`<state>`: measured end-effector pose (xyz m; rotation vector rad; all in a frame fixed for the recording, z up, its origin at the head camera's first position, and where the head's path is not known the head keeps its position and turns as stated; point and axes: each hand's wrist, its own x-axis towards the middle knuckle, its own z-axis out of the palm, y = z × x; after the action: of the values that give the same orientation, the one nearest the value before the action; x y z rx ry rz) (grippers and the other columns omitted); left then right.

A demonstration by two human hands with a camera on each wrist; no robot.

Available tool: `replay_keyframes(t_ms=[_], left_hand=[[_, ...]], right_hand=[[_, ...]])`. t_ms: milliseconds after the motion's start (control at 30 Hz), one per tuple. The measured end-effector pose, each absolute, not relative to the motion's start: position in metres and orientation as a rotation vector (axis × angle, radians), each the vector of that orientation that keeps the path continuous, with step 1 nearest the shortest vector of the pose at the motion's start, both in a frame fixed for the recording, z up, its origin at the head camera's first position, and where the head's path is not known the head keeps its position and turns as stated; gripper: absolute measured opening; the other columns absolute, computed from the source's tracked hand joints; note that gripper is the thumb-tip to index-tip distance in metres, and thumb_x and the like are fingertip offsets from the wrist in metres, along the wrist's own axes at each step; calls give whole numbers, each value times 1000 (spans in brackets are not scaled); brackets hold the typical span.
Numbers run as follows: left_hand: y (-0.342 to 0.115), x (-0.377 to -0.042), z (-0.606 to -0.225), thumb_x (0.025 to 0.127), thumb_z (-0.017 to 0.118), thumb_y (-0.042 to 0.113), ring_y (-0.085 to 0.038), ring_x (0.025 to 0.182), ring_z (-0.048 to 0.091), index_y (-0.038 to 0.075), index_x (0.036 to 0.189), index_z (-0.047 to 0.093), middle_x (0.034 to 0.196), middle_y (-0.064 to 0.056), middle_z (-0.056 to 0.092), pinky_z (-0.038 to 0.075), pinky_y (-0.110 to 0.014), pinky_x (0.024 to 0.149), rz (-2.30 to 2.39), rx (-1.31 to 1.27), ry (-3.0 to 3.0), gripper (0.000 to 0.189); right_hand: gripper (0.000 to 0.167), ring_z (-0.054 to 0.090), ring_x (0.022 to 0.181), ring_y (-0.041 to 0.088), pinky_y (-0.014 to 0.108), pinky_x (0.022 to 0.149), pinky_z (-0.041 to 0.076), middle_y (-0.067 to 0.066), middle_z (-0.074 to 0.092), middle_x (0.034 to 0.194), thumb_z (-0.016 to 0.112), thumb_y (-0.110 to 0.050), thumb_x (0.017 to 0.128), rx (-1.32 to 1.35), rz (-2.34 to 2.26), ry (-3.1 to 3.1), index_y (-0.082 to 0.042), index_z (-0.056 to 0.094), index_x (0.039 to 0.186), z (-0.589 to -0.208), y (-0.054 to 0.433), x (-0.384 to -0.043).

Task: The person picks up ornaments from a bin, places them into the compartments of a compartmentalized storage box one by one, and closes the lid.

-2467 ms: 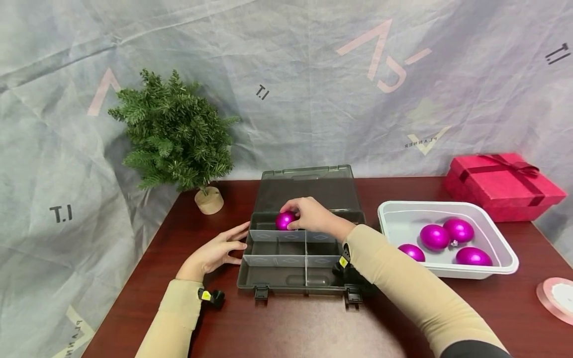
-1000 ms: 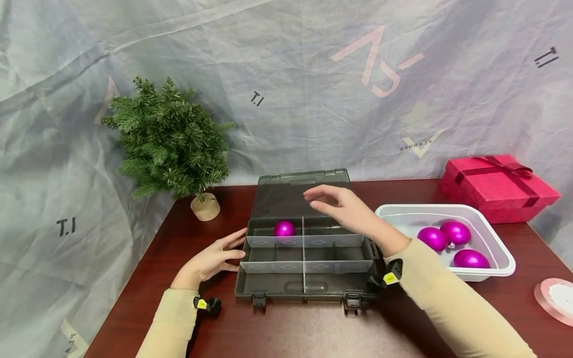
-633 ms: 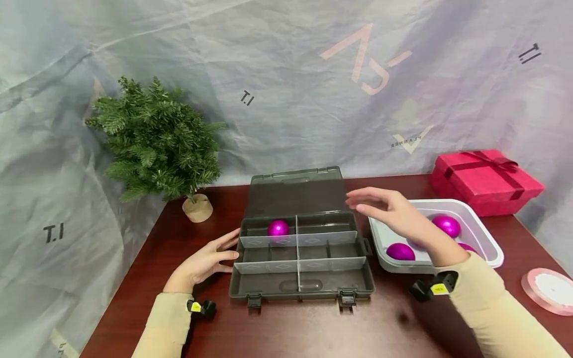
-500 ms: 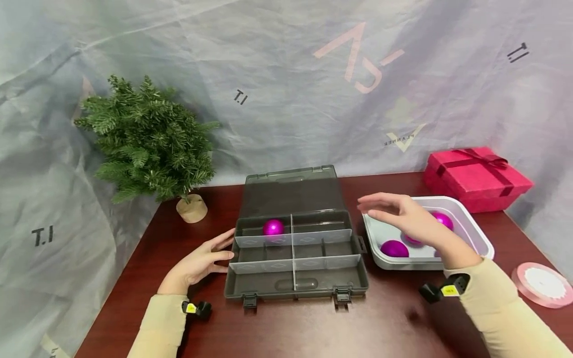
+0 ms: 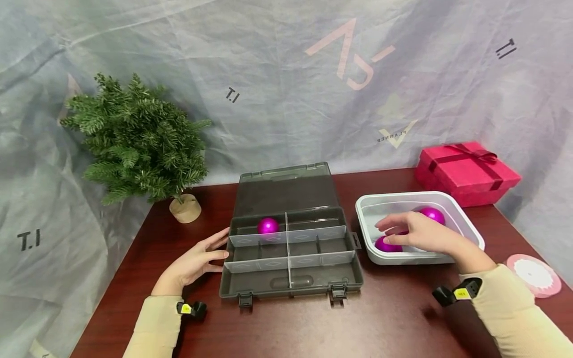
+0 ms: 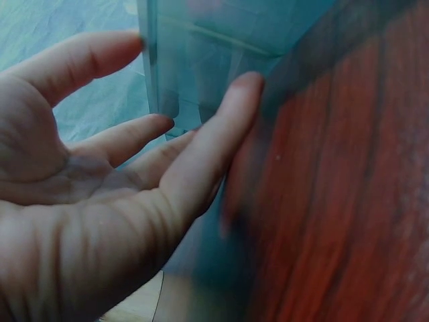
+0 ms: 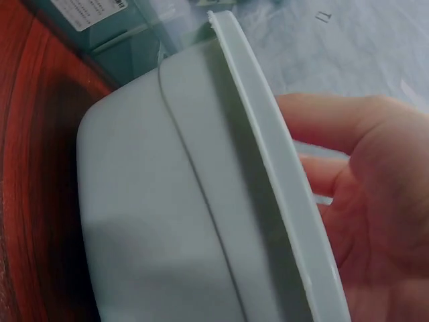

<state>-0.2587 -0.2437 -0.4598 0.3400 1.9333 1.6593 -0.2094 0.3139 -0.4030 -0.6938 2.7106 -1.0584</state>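
Note:
In the head view, a dark translucent compartment box [image 5: 250, 282] lies with its lid folded back. One shiny magenta Christmas ball [image 5: 268, 226] sits in its back left compartment. My left hand [image 5: 194, 263] rests its spread, straight fingertips against the box's left side; the left wrist view has the fingers [image 6: 214, 127] at the clear wall. Over the white plastic tub [image 5: 366, 233], my right hand [image 5: 418, 232] reaches down with fingers loosely bent around a magenta ball [image 5: 387, 244] at the front left. In the right wrist view the tub's rim [image 7: 268, 157] hides the fingertips.
Another magenta ball [image 5: 431, 215] shows at the tub's back; the hand covers part of the tub. Behind stands a red gift box [image 5: 467, 171]. A pink ribbon roll [image 5: 534, 276] lies at the right, and a small artificial fir tree [image 5: 139, 144] stands back left.
The right hand has let go of a ball in the back left compartment, moved right and lowered into the tub. The left hand has stayed at the box. The head view has swung right.

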Motion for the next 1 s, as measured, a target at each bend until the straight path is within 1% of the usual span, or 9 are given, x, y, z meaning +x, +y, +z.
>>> replay_keyframes(t_ms=[67,233,333,400,500,600,667,800,1000], left_hand=[[-242,-260,-461,105,55,9,-47,142,32,13,166,13,167,-25,9,47,-58,100,1664,348,1927,74],[-237,-262,-463,104,57,10,-46,142,33,12,166,13,167,-24,10,46,-60,100,1682,362,1902,75],[-238,-261,-462,103,58,10,-45,142,33,11,165,14,167,-25,10,46,-61,99,1692,355,1905,76],[-239,-260,-462,103,58,10,-45,142,33,11,165,14,167,-25,10,46,-60,99,1693,356,1907,76],[-240,-259,-460,104,57,10,-44,142,34,11,165,13,167,-25,10,46,-60,99,1687,363,1914,76],[-241,-259,-459,104,56,9,-43,140,36,11,165,13,167,-25,10,47,-59,99,1680,362,1922,75],[-242,-258,-459,104,56,8,-42,140,37,11,165,13,167,-25,10,47,-59,99,1679,358,1925,75],[-243,-259,-460,104,56,8,-43,140,39,13,166,14,167,-23,11,47,-59,100,1689,342,1911,74],[-245,-259,-461,105,55,8,-44,140,39,14,166,15,167,-23,12,46,-60,100,1693,340,1914,73]], right_hand=[[41,71,102,28,39,87,56,9,74,111,81,-21,89,-698,-989,2738,3,71,120,-404,316,-209],[43,74,93,20,39,83,58,4,76,102,86,-25,84,-721,-850,2781,3,74,113,-407,319,-211],[38,72,90,15,36,81,58,-1,76,99,86,-27,83,-748,-828,2784,-1,76,110,-409,319,-213],[35,72,89,14,36,80,58,-4,75,97,87,-27,83,-754,-828,2789,-5,77,108,-409,319,-214],[33,72,91,15,36,81,57,-6,74,98,87,-28,82,-721,-835,2808,-10,78,108,-408,319,-213],[33,71,94,18,37,82,57,-5,74,101,87,-25,83,-679,-889,2816,-11,77,110,-405,319,-212],[33,69,95,17,35,82,55,-6,73,104,86,-23,83,-664,-915,2832,-13,76,113,-402,319,-212],[35,67,95,17,34,79,54,-5,72,104,85,-21,84,-663,-972,2862,-13,75,116,-395,317,-213],[39,68,101,26,29,75,56,3,72,111,84,-19,85,-625,-1070,2842,-10,73,121,-381,310,-217]])
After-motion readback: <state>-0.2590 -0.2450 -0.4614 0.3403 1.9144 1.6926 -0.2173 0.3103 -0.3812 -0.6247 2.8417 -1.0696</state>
